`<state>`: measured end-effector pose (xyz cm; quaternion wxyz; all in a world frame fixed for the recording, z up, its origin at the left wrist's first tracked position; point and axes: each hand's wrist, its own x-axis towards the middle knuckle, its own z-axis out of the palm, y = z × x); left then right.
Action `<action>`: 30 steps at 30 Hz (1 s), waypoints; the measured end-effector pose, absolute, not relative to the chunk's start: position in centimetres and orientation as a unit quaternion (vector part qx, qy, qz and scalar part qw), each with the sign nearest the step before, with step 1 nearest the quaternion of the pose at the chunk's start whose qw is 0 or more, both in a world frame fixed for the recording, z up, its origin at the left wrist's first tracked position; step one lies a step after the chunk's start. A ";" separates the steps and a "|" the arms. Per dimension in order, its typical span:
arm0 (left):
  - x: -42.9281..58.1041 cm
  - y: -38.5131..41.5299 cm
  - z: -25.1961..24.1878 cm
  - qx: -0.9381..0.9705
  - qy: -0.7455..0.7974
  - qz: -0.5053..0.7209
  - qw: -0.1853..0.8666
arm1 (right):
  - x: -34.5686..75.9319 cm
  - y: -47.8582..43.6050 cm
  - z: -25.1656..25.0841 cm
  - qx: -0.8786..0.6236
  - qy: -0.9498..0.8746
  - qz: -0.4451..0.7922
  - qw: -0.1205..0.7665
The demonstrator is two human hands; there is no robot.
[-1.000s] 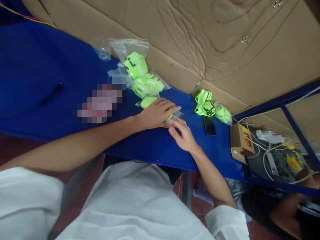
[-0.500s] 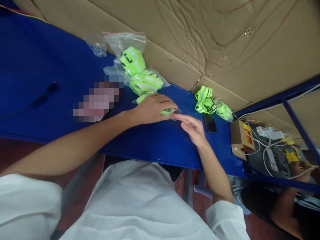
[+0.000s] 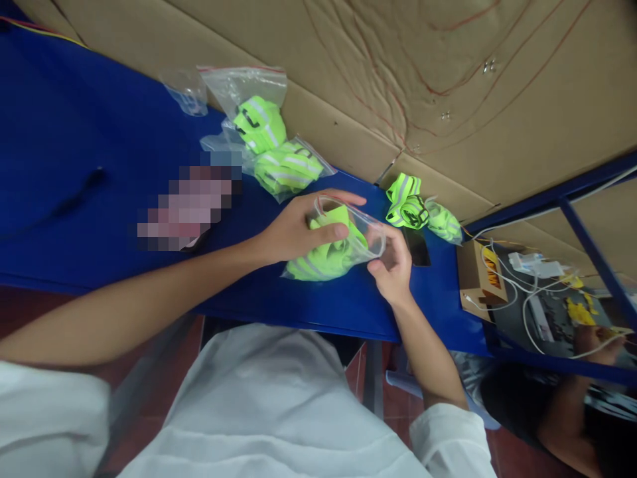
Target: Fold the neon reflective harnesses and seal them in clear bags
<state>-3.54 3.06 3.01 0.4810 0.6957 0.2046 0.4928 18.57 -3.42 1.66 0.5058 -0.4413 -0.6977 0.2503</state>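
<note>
Left to right: upper left of centre, one bagged hi-vis strap (image 3: 259,125) with a second bagged strap (image 3: 288,167) touching just below it. Mid-frame looks like the seating step: resealable bag (image 3: 369,247), mouth open, folded reflective strap (image 3: 324,260) inside near the front edge of the blue worktop (image 3: 279,302). Next move, my read: keep the mouth spread, settle the strap clear of the zip line. Left hand (image 3: 294,229): grip part closed on the bag, thumb over the strap, fingers round the far side; can't tell if thumb is inside the plastic. Right hand (image 3: 395,262): half curled, fingers touching the bag's right rim; can't tell if the thumb pinches. Right of centre: loose coiled strap (image 3: 408,200), phone (image 3: 417,248) below, another bagged strap (image 3: 444,222) beside the coil.
</note>
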 end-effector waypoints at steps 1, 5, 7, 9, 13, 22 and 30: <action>-3.6 3.0 3.0 0.693 0.201 0.485 0.494 | 18.4 -3.6 1.8 -0.440 -0.689 0.266 0.511; -3.5 2.5 3.2 0.706 0.157 0.417 0.551 | 18.1 -4.0 1.9 -0.475 -0.666 0.258 0.514; -3.3 2.2 3.2 0.714 0.144 0.399 0.557 | 18.2 -4.0 2.2 -0.478 -0.680 0.204 0.517; -3.0 2.0 3.2 0.720 0.152 0.396 0.549 | 18.6 -4.1 3.0 -0.452 -0.724 0.117 0.508; -2.8 1.5 2.9 0.709 0.158 0.392 0.564 | 19.2 -5.0 6.0 -0.380 -0.859 -0.014 0.342; -1.3 -0.8 2.4 0.654 0.140 0.307 0.677 | 16.5 -5.2 11.9 -0.316 -0.924 0.214 -0.015; -1.7 0.0 3.3 0.624 0.089 0.356 0.690 | 16.4 -3.2 15.2 -0.266 -0.922 0.281 0.031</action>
